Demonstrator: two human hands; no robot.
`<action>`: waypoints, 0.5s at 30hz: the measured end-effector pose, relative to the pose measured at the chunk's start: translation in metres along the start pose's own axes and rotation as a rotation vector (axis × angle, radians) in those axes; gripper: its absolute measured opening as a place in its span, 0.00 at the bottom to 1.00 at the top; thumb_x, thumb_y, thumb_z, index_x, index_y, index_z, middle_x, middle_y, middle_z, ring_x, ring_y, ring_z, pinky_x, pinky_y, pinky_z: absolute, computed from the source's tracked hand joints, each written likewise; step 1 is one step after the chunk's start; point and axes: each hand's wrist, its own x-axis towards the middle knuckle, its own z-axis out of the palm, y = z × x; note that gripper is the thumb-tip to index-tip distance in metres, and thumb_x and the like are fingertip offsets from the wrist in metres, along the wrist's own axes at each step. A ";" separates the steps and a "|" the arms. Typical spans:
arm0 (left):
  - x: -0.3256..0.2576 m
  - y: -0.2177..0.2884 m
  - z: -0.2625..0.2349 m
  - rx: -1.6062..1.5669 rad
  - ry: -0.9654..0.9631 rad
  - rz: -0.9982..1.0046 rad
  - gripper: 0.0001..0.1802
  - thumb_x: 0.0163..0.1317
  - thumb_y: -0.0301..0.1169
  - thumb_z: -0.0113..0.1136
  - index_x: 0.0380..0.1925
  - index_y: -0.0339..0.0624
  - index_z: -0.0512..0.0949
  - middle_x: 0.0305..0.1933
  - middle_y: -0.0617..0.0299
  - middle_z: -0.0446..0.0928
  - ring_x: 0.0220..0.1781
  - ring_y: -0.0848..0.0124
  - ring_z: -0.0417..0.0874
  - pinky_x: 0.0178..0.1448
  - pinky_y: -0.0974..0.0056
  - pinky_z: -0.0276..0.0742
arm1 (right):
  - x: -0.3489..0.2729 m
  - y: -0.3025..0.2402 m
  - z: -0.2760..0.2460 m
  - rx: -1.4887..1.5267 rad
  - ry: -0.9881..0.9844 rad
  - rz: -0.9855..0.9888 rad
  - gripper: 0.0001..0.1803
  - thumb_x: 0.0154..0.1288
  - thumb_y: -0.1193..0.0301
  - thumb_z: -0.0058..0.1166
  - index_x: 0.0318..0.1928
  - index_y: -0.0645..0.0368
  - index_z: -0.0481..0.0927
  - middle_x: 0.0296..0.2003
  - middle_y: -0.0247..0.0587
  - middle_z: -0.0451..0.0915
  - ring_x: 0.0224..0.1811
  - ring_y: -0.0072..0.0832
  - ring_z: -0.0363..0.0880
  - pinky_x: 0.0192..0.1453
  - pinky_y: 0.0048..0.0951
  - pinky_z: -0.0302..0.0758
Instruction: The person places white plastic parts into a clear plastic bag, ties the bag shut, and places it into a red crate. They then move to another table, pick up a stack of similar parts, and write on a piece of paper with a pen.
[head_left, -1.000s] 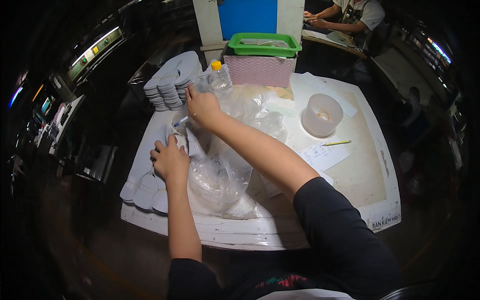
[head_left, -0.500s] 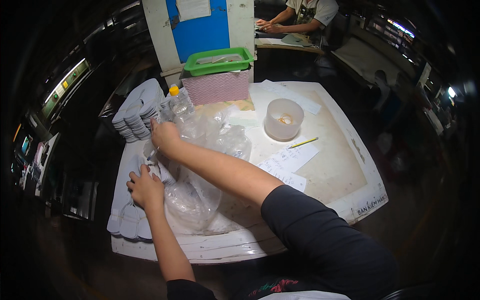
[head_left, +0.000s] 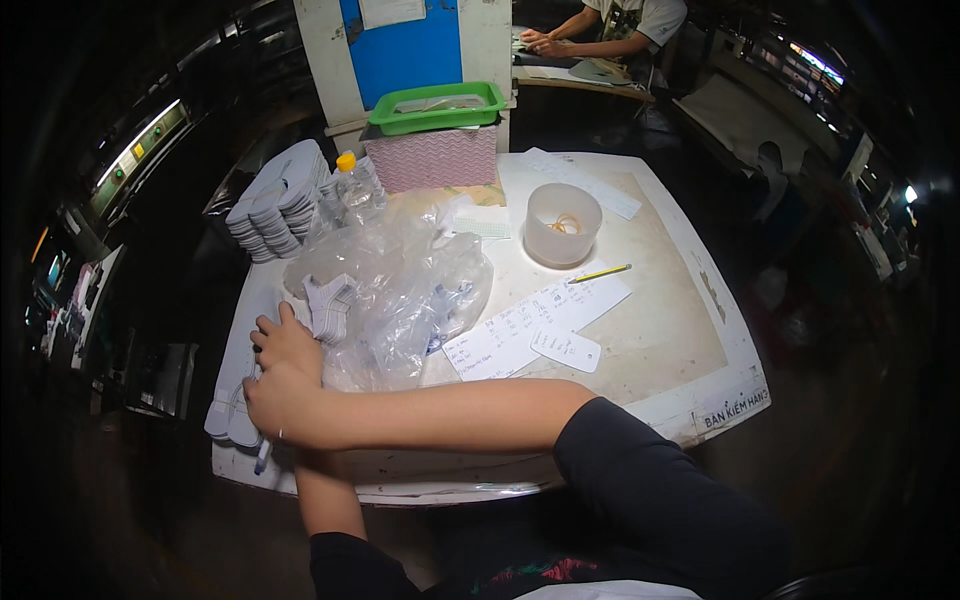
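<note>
Pale grey sole-shaped pieces, which look like insoles, lie in banded stacks along the table's left side. One near-left stack (head_left: 232, 412) sits beside my hands. My left hand (head_left: 288, 345) rests on these pieces with its fingers apart. Crossing over my left wrist, my right hand (head_left: 282, 400) is closed around a pen, whose blue end (head_left: 263, 458) pokes out below it. A small upright bundle of insoles (head_left: 328, 308) stands just right of my left fingers, against a crumpled clear plastic bag (head_left: 385, 300). My right hand covers part of the near stack.
A taller insole stack (head_left: 280, 195) and a yellow-capped clear bottle (head_left: 352, 185) stand at the back left. Behind are a pink box (head_left: 430, 162) and green tray (head_left: 438, 120). A translucent tub (head_left: 563, 235), pencil (head_left: 600, 273) and written papers (head_left: 500, 340) lie right. Another person works beyond.
My right hand has swung back toward me with the pen, from beyond my left hand to across my left wrist. The small bundle and more paper are now uncovered.
</note>
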 end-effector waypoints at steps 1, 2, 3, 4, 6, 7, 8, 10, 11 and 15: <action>0.000 0.004 -0.008 0.009 -0.068 -0.042 0.21 0.66 0.38 0.62 0.59 0.52 0.74 0.60 0.47 0.73 0.61 0.43 0.77 0.52 0.44 0.84 | -0.005 -0.011 0.006 0.023 -0.155 -0.109 0.16 0.62 0.65 0.58 0.45 0.61 0.89 0.45 0.53 0.88 0.30 0.36 0.88 0.28 0.38 0.75; -0.001 0.007 -0.016 -0.005 -0.084 -0.048 0.21 0.65 0.36 0.63 0.57 0.51 0.75 0.60 0.47 0.72 0.61 0.43 0.77 0.52 0.44 0.84 | -0.008 -0.023 0.012 0.051 -0.330 -0.201 0.18 0.62 0.66 0.58 0.47 0.62 0.90 0.46 0.59 0.88 0.28 0.34 0.87 0.25 0.38 0.73; -0.002 0.010 -0.022 -0.027 -0.067 -0.046 0.20 0.65 0.35 0.63 0.56 0.50 0.75 0.60 0.47 0.72 0.61 0.43 0.77 0.53 0.44 0.85 | -0.012 -0.038 0.017 -0.047 -0.279 -0.132 0.19 0.62 0.65 0.58 0.49 0.63 0.89 0.48 0.61 0.87 0.27 0.33 0.86 0.24 0.37 0.71; -0.003 0.012 -0.027 -0.028 -0.100 -0.057 0.19 0.65 0.34 0.63 0.56 0.51 0.75 0.60 0.47 0.72 0.61 0.43 0.77 0.53 0.44 0.85 | -0.016 -0.053 0.020 -0.141 -0.246 -0.051 0.20 0.62 0.65 0.59 0.51 0.63 0.89 0.50 0.64 0.87 0.26 0.32 0.85 0.22 0.37 0.69; -0.003 0.013 -0.034 -0.055 -0.090 -0.067 0.19 0.65 0.34 0.63 0.55 0.52 0.75 0.59 0.48 0.72 0.60 0.43 0.77 0.53 0.45 0.85 | -0.016 -0.066 0.024 -0.285 -0.238 0.024 0.22 0.62 0.65 0.59 0.53 0.64 0.88 0.53 0.66 0.86 0.24 0.29 0.83 0.19 0.35 0.65; -0.004 0.012 -0.036 -0.056 -0.093 -0.063 0.18 0.65 0.34 0.63 0.55 0.52 0.75 0.59 0.48 0.72 0.60 0.43 0.77 0.52 0.45 0.85 | -0.015 -0.071 0.024 -0.329 -0.263 0.026 0.23 0.63 0.65 0.59 0.55 0.64 0.88 0.55 0.65 0.86 0.22 0.28 0.81 0.19 0.34 0.63; -0.004 0.012 -0.036 -0.061 -0.094 -0.060 0.18 0.65 0.34 0.63 0.55 0.52 0.75 0.59 0.48 0.73 0.60 0.43 0.77 0.52 0.45 0.85 | -0.014 -0.073 0.024 -0.378 -0.279 0.048 0.23 0.63 0.65 0.59 0.56 0.64 0.88 0.56 0.64 0.85 0.21 0.26 0.79 0.18 0.33 0.61; -0.003 0.011 -0.036 -0.064 -0.088 -0.057 0.18 0.65 0.35 0.63 0.55 0.53 0.75 0.59 0.48 0.73 0.60 0.42 0.77 0.51 0.45 0.84 | -0.014 -0.079 0.023 -0.544 -0.297 0.041 0.22 0.62 0.70 0.59 0.56 0.65 0.87 0.56 0.60 0.86 0.18 0.25 0.75 0.17 0.29 0.60; -0.003 0.011 -0.036 -0.060 -0.084 -0.057 0.18 0.65 0.35 0.64 0.55 0.53 0.75 0.59 0.48 0.73 0.60 0.42 0.77 0.51 0.45 0.84 | -0.015 -0.082 0.022 -0.623 -0.304 0.043 0.22 0.62 0.72 0.58 0.56 0.66 0.87 0.57 0.58 0.86 0.16 0.25 0.74 0.17 0.27 0.59; -0.001 0.010 -0.037 -0.100 -0.123 -0.080 0.19 0.64 0.36 0.65 0.55 0.55 0.76 0.58 0.49 0.74 0.60 0.42 0.77 0.51 0.45 0.84 | -0.016 -0.093 0.017 -1.091 -0.454 0.009 0.23 0.59 0.80 0.55 0.56 0.68 0.86 0.56 0.56 0.87 0.15 0.21 0.71 0.15 0.22 0.57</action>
